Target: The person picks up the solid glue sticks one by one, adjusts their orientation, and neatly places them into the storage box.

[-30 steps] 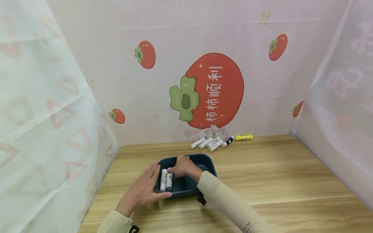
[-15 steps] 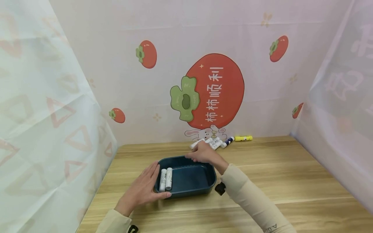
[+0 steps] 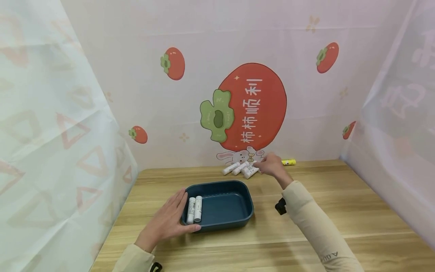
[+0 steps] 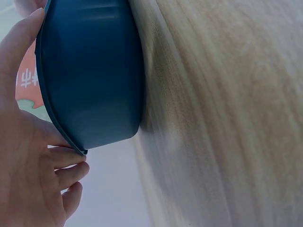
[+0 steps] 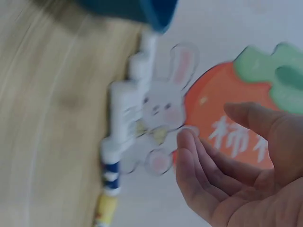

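Observation:
A dark blue rectangular box [image 3: 222,209] stands on the table. My left hand [image 3: 166,223] rests on its left end, fingers straight along the side and thumb on the near rim. Inside, against the left wall, lie two white glue sticks [image 3: 198,209] side by side. My right hand [image 3: 274,167] is at the back of the table, over the right end of a row of glue sticks. In the right wrist view its fingers [image 5: 189,182] and thumb are apart with nothing between them. A blue-and-white glue stick [image 5: 111,175] is hidden behind this hand in the head view.
Several white glue sticks [image 3: 250,172] lie together at the table's back edge, with a yellow one [image 3: 289,162] to their right. Behind them hangs a printed cloth [image 3: 190,105] with persimmons and a rabbit. Similar sheets [image 3: 61,151] close off both sides.
My right hand has left the inside of the box, moving back and right to the row of glue sticks. Both white glue sticks stay in the box. My left hand has kept its place.

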The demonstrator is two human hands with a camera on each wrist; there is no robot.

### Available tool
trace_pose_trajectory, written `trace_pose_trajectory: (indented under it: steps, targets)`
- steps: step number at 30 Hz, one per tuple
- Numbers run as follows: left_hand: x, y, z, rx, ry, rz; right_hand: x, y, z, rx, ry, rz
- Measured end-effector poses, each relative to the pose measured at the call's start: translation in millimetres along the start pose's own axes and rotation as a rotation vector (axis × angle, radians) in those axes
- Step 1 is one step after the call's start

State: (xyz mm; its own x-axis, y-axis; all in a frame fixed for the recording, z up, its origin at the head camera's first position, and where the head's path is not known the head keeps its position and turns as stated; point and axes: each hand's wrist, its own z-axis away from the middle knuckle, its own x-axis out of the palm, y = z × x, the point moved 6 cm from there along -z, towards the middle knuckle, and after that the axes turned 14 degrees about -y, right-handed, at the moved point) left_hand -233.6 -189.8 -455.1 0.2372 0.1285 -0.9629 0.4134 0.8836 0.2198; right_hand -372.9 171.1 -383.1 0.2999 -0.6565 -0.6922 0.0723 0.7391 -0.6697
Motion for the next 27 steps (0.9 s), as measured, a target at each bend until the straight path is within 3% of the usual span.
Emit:
trace_pose_trajectory:
  steps: [11, 27]
  targets:
    - [-0.3, -3.6, 0.1, -0.007, -0.008, 0.0, -7, 51, -30, 0.087, 0.129, -0.029]
    - [-2.1, -3.1, 0.1, -0.009, -0.018, -0.011, 10, 72, -54, 0.167, 0.17, -0.075]
